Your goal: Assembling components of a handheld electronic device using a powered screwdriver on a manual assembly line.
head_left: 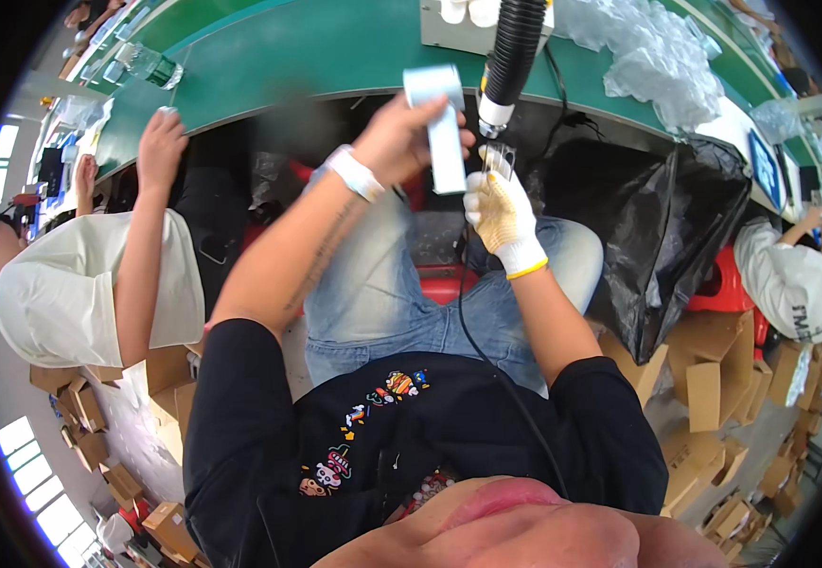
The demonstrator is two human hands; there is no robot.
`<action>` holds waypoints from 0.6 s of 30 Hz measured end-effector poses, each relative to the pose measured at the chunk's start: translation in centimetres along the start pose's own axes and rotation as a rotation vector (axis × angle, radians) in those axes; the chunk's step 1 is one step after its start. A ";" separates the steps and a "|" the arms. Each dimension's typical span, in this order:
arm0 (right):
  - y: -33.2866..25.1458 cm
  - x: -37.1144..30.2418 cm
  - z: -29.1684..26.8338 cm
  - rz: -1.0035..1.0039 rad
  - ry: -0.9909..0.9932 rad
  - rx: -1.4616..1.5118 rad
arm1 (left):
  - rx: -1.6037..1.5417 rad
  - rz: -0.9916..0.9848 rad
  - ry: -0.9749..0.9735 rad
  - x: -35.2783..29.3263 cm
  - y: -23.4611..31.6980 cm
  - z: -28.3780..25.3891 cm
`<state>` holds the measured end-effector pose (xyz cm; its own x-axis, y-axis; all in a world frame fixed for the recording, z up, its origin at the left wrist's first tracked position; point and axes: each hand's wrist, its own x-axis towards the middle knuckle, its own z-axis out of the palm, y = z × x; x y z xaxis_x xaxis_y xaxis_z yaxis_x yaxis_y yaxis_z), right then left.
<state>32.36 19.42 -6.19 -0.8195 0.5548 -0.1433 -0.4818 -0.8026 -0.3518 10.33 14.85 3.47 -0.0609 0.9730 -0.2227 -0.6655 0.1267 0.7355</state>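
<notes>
1. Handset [445, 137] is in your left hand [399, 142], above your lap and by the front edge of the green table [335, 57]. Your thumb lies across its neck and your fingers wrap round behind.
2. Your gloved right hand [507, 213], near the left but apart from it, pinches a small clear or shiny piece [499, 161] just under the nozzle [494, 118] of the black hose [517, 47]; whether piece and nozzle touch, you cannot tell.
3. Expect the handset to be light and stiff, probably hollow plastic, and smooth enough to slip in bare fingers.
4. Hold it round the upper handle [448, 170], close to the head [433, 81]; a hard knock could likely scuff or crack it.
5. You see a pale, bluish-white body: a short, wide head set across a long, straight handle. Finer detail is too blurred.
</notes>
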 end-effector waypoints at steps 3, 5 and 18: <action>0.1 -3.9 -0.8 -0.066 0.266 -0.338 | -0.161 -0.037 0.007 0.8 -4.9 0.3; 0.8 -7.0 -0.7 -0.085 0.410 -0.508 | -0.243 -0.065 0.005 0.8 -6.5 0.4; 3.4 -8.1 1.0 -0.305 0.391 -1.451 | -0.029 0.173 0.130 -0.7 -6.9 0.5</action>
<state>37.02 11.96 -5.31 -0.5063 0.8611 -0.0458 0.2878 0.1187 -0.9503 15.34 13.42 -1.12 -0.2704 0.9464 -0.1765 -0.6581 -0.0480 0.7514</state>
